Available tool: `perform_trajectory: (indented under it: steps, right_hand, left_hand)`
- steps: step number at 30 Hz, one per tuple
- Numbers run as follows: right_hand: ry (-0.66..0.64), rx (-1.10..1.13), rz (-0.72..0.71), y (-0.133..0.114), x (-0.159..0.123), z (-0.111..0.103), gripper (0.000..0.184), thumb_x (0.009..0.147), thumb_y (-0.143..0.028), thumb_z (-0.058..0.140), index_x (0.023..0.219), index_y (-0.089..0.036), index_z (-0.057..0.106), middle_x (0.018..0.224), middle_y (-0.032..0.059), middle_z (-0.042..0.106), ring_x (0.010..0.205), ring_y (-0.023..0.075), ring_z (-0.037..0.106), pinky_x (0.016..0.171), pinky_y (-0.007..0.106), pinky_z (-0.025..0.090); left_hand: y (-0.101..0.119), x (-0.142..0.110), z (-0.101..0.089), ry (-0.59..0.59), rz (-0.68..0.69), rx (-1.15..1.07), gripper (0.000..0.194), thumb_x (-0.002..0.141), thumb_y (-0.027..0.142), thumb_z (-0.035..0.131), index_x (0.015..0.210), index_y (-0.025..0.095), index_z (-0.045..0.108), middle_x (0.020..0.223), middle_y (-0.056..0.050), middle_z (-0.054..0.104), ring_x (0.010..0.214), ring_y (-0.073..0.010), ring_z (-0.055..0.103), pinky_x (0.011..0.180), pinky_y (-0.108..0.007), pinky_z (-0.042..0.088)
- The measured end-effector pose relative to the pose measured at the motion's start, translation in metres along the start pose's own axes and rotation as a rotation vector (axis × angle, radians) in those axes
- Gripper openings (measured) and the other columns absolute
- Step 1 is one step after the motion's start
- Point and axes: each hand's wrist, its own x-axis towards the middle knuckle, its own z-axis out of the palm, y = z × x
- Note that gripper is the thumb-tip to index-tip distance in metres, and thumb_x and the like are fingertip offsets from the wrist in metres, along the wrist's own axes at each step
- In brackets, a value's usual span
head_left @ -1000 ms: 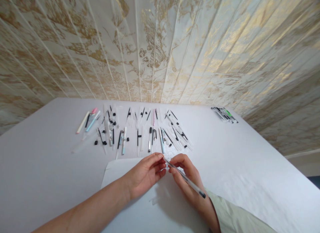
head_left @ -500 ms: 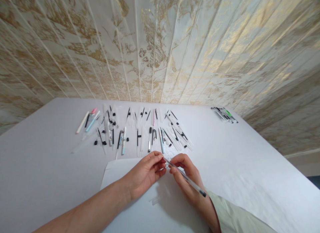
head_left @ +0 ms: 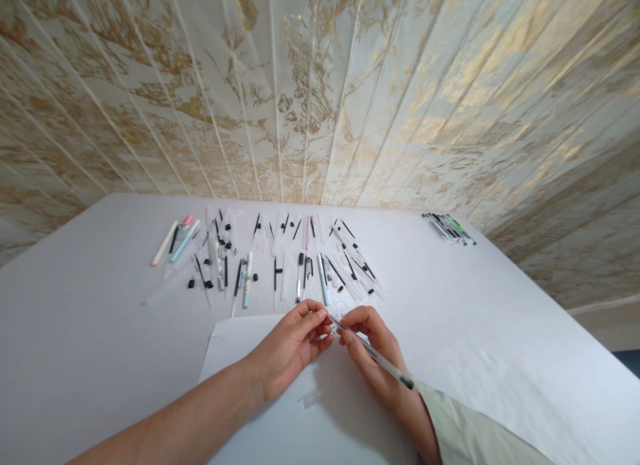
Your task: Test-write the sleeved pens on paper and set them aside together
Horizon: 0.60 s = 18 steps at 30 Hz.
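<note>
Behind the white table (head_left: 475,332) stands one wall (head_left: 300,105), pale and gold-patterned, with straight raised-looking lines. On the near part of the table lies one white sheet (head_left: 235,338), flat and smooth, with straight edges. One pale green sleeve (head_left: 470,418), of cloth, covers the right forearm; the left forearm is bare.

Compared with the earlier frame, the two hands are almost in the same pose; the left hand (head_left: 293,352) is very slightly higher. Its thumb and index finger are together, clamped on the thin end of one pen (head_left: 385,363). The right hand (head_left: 377,378) also has its grip closed, with thumb and fingers on the barrel. This pen is between the hands, above the sheet, tilted, and its dark end has risen a little. The barrel is slim, straight and see-through.

Farther on the table, the scattered parts have kept their places. I count one cream pen (head_left: 165,244), one pink barrel (head_left: 308,234) and at least three light-blue pens (head_left: 324,282); the clear tubes and thin dark refills overlap too much for a count. At the far right lies one bundle of pens (head_left: 450,230), showing one bright green patch. Small rounded black caps (head_left: 255,277) lie among the parts, and a tiny clear piece (head_left: 311,399) is on the sheet.
</note>
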Motion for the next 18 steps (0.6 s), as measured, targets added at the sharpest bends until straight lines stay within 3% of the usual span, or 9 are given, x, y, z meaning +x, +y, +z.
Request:
perform_trajectory:
  steps: [10,14,18]
  right_hand:
    - [-0.002,0.031,0.043,-0.001,0.001,0.001,0.007,0.091,-0.029,0.053,0.092,-0.022,0.055,0.083,0.0011,0.061,0.078,0.0163,0.06,0.071,0.029,0.046]
    - [0.028,0.149,0.079,-0.003,0.004,-0.003,0.011,0.091,-0.032,0.055,0.088,-0.021,0.055,0.078,0.0006,0.061,0.075,0.0159,0.059,0.07,0.028,0.045]
    - [0.142,0.309,0.126,0.005,0.011,-0.01,0.014,0.09,-0.035,0.057,0.088,-0.021,0.056,0.072,-0.0007,0.061,0.071,0.0154,0.059,0.07,0.028,0.044]
  left_hand:
    - [-0.001,0.0,0.002,-0.012,0.006,0.053,0.016,0.08,0.019,0.071,0.075,0.017,0.056,0.071,0.002,0.058,0.073,-0.0087,0.056,0.075,-0.022,0.049]
    - [-0.001,-0.001,0.003,-0.004,-0.001,0.077,0.015,0.081,0.026,0.069,0.081,0.016,0.058,0.079,-0.002,0.061,0.077,-0.0105,0.058,0.079,-0.025,0.048]
    - [0.009,-0.008,0.007,0.004,-0.008,0.371,0.025,0.086,0.041,0.059,0.083,0.017,0.056,0.081,-0.001,0.059,0.068,-0.0101,0.054,0.072,-0.026,0.046]
